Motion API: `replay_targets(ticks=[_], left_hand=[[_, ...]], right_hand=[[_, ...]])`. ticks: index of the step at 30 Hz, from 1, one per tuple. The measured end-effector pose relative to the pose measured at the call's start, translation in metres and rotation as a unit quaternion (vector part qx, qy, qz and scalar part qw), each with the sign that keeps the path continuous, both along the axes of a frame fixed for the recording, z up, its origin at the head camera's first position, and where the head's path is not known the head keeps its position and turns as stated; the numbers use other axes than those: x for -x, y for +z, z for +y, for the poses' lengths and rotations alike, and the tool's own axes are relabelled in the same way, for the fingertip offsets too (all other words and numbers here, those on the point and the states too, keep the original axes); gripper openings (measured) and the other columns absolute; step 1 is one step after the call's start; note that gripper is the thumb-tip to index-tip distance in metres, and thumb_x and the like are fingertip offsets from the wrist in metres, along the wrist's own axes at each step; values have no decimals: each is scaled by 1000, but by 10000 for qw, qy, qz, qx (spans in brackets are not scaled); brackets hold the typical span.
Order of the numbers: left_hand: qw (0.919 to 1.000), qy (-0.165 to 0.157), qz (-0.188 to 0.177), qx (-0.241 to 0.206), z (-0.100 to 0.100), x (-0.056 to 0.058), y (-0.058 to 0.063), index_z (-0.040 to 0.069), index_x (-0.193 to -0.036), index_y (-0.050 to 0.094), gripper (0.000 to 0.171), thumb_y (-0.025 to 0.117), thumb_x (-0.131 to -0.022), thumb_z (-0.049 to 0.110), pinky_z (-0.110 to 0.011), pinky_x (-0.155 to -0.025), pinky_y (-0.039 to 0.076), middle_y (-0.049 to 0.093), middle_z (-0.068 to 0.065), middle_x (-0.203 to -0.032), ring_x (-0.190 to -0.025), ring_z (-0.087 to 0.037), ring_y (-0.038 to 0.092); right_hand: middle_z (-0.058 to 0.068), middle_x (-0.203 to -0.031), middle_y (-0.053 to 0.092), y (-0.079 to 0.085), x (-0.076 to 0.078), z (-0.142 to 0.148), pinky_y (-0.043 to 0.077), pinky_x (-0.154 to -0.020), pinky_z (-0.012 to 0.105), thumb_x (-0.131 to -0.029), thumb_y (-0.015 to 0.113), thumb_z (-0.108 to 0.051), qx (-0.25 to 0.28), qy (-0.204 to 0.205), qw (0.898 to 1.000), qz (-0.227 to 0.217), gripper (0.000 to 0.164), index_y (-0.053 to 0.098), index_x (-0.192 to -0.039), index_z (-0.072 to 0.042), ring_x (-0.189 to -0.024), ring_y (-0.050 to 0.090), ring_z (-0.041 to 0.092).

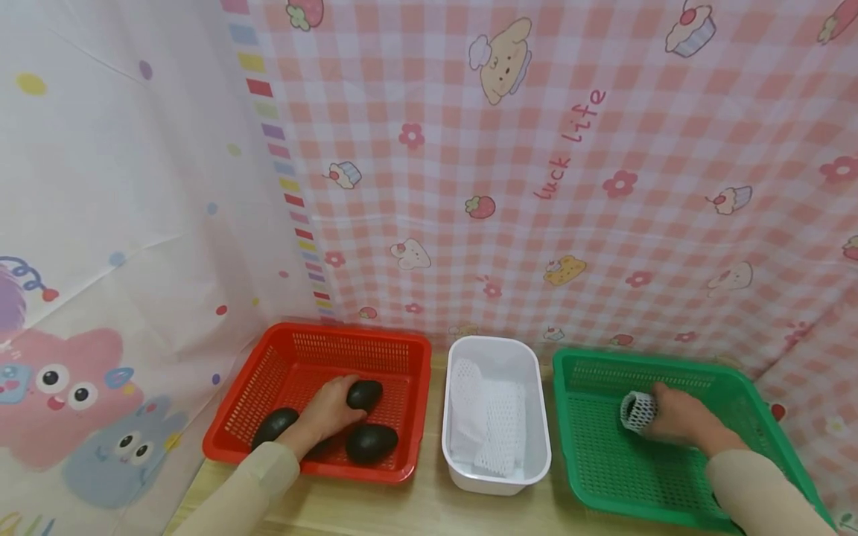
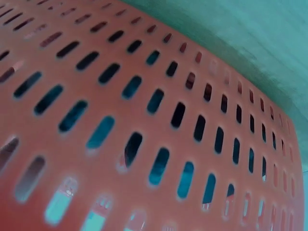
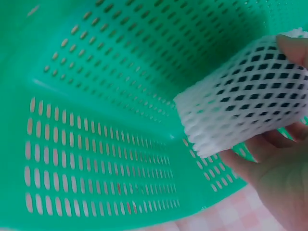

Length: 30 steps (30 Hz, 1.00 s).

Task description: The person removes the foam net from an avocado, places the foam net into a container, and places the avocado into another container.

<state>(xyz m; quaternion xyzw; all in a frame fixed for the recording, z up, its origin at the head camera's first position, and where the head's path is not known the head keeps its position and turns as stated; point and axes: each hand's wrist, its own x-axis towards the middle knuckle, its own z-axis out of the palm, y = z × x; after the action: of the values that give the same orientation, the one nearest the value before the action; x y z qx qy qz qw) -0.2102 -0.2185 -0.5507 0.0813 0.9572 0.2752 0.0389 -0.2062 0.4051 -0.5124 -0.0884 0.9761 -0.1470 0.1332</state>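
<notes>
In the head view my left hand (image 1: pixel 326 411) reaches into the red basket (image 1: pixel 362 339), thumb and fingers around a dark avocado (image 1: pixel 366 394). More avocados lie beside it, one (image 1: pixel 372 444) near the front wall and another (image 1: pixel 273 427) at the left, partly behind my wrist. My right hand (image 1: pixel 685 418) is over the green basket (image 1: pixel 583 476), gripping an avocado in a white foam net sleeve (image 1: pixel 638 411). The right wrist view shows the sleeve (image 3: pixel 240 96) between thumb and fingers, dark fruit visible through its mesh and its near end hollow. Only the red basket's slotted wall (image 2: pixel 144 115) fills the left wrist view.
Between the baskets stands a white plastic bin (image 1: pixel 456 469) with flat foam net sleeves (image 1: pixel 499 428) inside. All three containers are on a wooden table (image 1: pixel 375 506). A pink checked cloth (image 1: pixel 429 246) hangs behind them, with a pale printed cloth (image 1: pixel 167 313) at the left.
</notes>
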Motion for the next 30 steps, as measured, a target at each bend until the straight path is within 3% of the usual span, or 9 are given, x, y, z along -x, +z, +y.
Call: replay_targets(ticks=[6, 13, 21, 30], left_hand=[[10000, 82, 6, -18, -5, 1, 9, -7, -142, 57, 71, 88, -83, 17, -58, -108, 46, 61, -27, -139, -130, -45, 57], [9998, 149, 70, -59, -12, -1, 23, -7, -144, 55, 69, 85, -87, 18, -59, -106, 46, 58, -28, -142, -131, -45, 56], [9972, 214, 711, 76, -19, -6, 33, -2, -139, 62, 61, 86, -86, 20, -60, -100, 50, 63, -25, -137, -124, -44, 61], [9899, 92, 1407, 146, -15, -19, 44, -2, -135, 65, 59, 87, -85, 21, -62, -97, 51, 65, -24, -132, -119, -44, 63]], right_hand=[[23, -98, 64, 13, -1, -2, 54, -66, 49, -79, 84, -27, 267, -236, 9989, 301, 74, 47, -125, 19, -82, 63, 31], [25, -104, 63, 28, -5, -15, 54, -66, 49, -79, 86, -33, 266, -211, 9975, 621, 78, 50, -127, 16, -85, 64, 33], [28, -112, 62, 38, -20, -30, 54, -67, 50, -79, 86, -34, 392, -291, 9927, 1106, 77, 52, -130, 13, -89, 64, 35], [26, -117, 63, 51, -45, -47, 53, -64, 45, -81, 85, -36, 640, -700, 9853, 1424, 81, 48, -137, 9, -88, 66, 32]])
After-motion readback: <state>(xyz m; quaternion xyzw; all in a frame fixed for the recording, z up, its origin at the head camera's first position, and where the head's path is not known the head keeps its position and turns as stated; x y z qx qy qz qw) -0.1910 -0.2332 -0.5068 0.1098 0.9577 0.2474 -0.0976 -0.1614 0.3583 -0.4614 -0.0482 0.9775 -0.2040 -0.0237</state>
